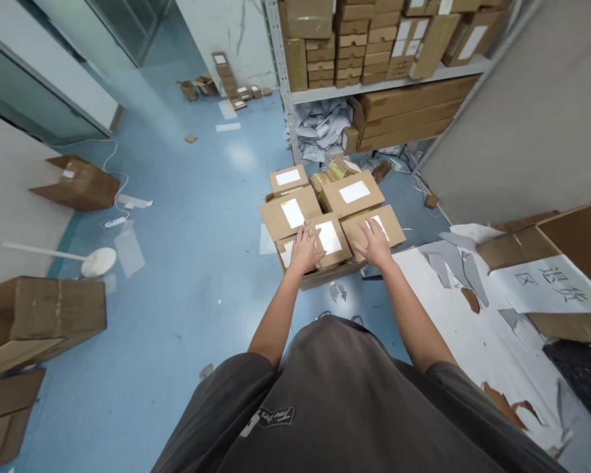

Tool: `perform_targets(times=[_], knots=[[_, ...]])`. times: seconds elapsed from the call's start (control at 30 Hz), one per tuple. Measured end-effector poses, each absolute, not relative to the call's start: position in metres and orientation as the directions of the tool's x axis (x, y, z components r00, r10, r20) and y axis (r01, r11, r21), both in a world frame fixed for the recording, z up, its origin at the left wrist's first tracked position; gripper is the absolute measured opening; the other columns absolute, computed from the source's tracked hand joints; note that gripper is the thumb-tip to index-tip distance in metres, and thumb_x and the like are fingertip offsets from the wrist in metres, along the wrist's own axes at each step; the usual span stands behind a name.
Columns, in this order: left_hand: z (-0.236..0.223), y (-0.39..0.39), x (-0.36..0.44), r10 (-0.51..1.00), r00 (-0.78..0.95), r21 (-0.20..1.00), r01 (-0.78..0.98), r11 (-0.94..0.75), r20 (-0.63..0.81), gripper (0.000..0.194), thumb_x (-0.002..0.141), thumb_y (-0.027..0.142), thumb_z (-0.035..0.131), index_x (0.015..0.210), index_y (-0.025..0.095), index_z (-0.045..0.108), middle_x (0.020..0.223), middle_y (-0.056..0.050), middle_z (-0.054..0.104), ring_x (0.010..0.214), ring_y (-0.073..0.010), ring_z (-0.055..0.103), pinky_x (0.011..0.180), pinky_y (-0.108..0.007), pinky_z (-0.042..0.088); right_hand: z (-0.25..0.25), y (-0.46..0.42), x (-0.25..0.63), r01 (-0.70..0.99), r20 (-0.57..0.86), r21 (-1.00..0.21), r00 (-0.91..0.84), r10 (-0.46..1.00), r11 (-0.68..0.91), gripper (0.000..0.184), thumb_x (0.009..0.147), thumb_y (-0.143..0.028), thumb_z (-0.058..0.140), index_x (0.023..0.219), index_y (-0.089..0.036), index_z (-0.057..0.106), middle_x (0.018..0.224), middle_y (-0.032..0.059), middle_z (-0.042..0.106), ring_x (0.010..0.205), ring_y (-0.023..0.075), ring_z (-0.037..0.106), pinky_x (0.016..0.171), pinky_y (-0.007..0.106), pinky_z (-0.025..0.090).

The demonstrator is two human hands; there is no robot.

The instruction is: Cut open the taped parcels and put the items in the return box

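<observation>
Several labelled cardboard boxes sit packed close together on a larger carton [320,278] in front of me. My left hand [305,249], fingers spread, lies at the left edge of the front middle box [342,251], whose white label shows beside the fingertips. Over the front right box [394,228], my right hand [374,244] has its fingers apart, partly covering the label. Whether either palm presses down, I cannot tell. Behind the hands are a tilted box [272,220] on the left and another labelled box [367,187] on the right.
A metal shelf [389,84] with stacked boxes stands behind the pile. To the right, a white table [453,328] carries paper scraps and an open carton [517,248]. Open cartons [81,305] and a white round base [98,263] stand on the left floor.
</observation>
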State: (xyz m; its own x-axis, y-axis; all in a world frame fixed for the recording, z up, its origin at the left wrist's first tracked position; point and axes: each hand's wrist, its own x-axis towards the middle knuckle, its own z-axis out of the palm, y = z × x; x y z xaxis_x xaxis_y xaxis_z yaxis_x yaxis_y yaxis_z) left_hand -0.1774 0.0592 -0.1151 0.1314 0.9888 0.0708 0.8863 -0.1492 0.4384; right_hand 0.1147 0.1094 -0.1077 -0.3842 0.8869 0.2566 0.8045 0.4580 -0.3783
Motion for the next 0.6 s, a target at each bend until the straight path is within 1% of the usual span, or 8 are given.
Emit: perform_targets(times=[0.13, 0.2, 0.27, 0.33, 0.4, 0.47, 0.53, 0.6], knots=[[-0.139, 0.044, -0.161, 0.992, 0.112, 0.442, 0.894, -0.071, -0.066, 0.105, 0.072, 0.044, 0.098, 0.164, 0.030, 0.049, 0.182, -0.015, 0.018, 0.166, -0.0509, 0.015, 0.123, -0.070, 0.038, -0.137, 0.121, 0.097, 0.758, 0.157, -0.417, -0.484, 0.861, 0.501, 0.076, 0.094, -0.050, 0.075, 0.161, -0.021, 0.052, 0.174, 0.0183, 0.036, 0.161, 0.0430, 0.033, 0.129, 0.063, 0.034], [-0.152, 0.037, -0.155, 0.990, 0.087, 0.435, 0.900, -0.031, -0.108, 0.109, 0.072, 0.041, 0.099, 0.166, 0.034, 0.045, 0.183, -0.013, 0.014, 0.165, -0.0517, 0.016, 0.121, -0.071, 0.042, -0.156, 0.123, 0.090, 0.736, 0.060, -0.448, -0.542, 0.838, 0.508, 0.085, 0.088, -0.054, 0.082, 0.161, -0.023, 0.052, 0.175, 0.0203, 0.034, 0.161, 0.0449, 0.033, 0.126, 0.064, 0.037], [-0.162, 0.031, -0.157, 0.991, 0.032, 0.445, 0.895, 0.028, -0.126, 0.106, 0.076, 0.037, 0.096, 0.168, 0.037, 0.042, 0.184, -0.011, 0.010, 0.164, -0.0498, 0.022, 0.118, -0.066, 0.048, -0.174, 0.121, 0.084, 0.736, -0.048, -0.463, -0.577, 0.815, 0.494, 0.098, 0.079, -0.056, 0.091, 0.163, -0.025, 0.050, 0.176, 0.0222, 0.031, 0.161, 0.0476, 0.032, 0.123, 0.065, 0.040], [-0.169, 0.026, -0.164, 0.988, -0.022, 0.483, 0.871, 0.096, -0.155, 0.105, 0.079, 0.033, 0.094, 0.169, 0.037, 0.040, 0.185, -0.011, 0.002, 0.160, -0.0471, 0.035, 0.112, -0.059, 0.055, -0.188, 0.118, 0.078, 0.744, -0.103, -0.464, -0.584, 0.805, 0.480, 0.105, 0.073, -0.052, 0.096, 0.164, -0.028, 0.048, 0.177, 0.0228, 0.029, 0.160, 0.0499, 0.032, 0.121, 0.068, 0.040], [-0.172, 0.023, -0.174, 0.981, -0.049, 0.529, 0.836, 0.144, -0.189, 0.105, 0.080, 0.030, 0.092, 0.170, 0.037, 0.038, 0.185, -0.012, -0.005, 0.154, -0.0444, 0.047, 0.107, -0.052, 0.059, -0.197, 0.116, 0.073, 0.733, -0.071, -0.465, -0.590, 0.804, 0.497, 0.103, 0.074, -0.046, 0.096, 0.163, -0.029, 0.048, 0.177, 0.0219, 0.029, 0.160, 0.0498, 0.032, 0.122, 0.070, 0.037], [-0.174, 0.023, -0.182, 0.978, -0.046, 0.583, 0.797, 0.158, -0.203, 0.105, 0.080, 0.027, 0.091, 0.170, 0.037, 0.038, 0.185, -0.012, -0.005, 0.150, -0.0417, 0.053, 0.106, -0.049, 0.060, -0.201, 0.114, 0.068, 0.698, -0.010, -0.477, -0.611, 0.791, 0.534, 0.094, 0.077, -0.038, 0.094, 0.160, -0.028, 0.051, 0.175, 0.0207, 0.033, 0.159, 0.0472, 0.034, 0.125, 0.067, 0.036], [-0.177, 0.024, -0.187, 0.980, -0.030, 0.643, 0.750, 0.154, -0.199, 0.105, 0.080, 0.024, 0.090, 0.170, 0.035, 0.038, 0.184, -0.013, 0.000, 0.152, -0.0394, 0.051, 0.112, -0.046, 0.057, -0.200, 0.115, 0.063, 0.661, 0.011, -0.510, -0.635, 0.772, 0.551, 0.088, 0.078, -0.033, 0.091, 0.158, -0.026, 0.053, 0.173, 0.0202, 0.035, 0.156, 0.0437, 0.041, 0.123, 0.060, 0.042], [-0.180, 0.025, -0.190, 0.982, -0.004, 0.699, 0.702, 0.136, -0.186, 0.104, 0.079, 0.022, 0.090, 0.169, 0.032, 0.039, 0.184, -0.013, 0.008, 0.157, -0.0375, 0.045, 0.118, -0.045, 0.053, -0.197, 0.116, 0.059, 0.638, -0.003, -0.553, -0.644, 0.765, 0.535, 0.086, 0.079, -0.030, 0.089, 0.157, -0.024, 0.053, 0.172, 0.0203, 0.034, 0.151, 0.0403, 0.049, 0.118, 0.053, 0.050]])
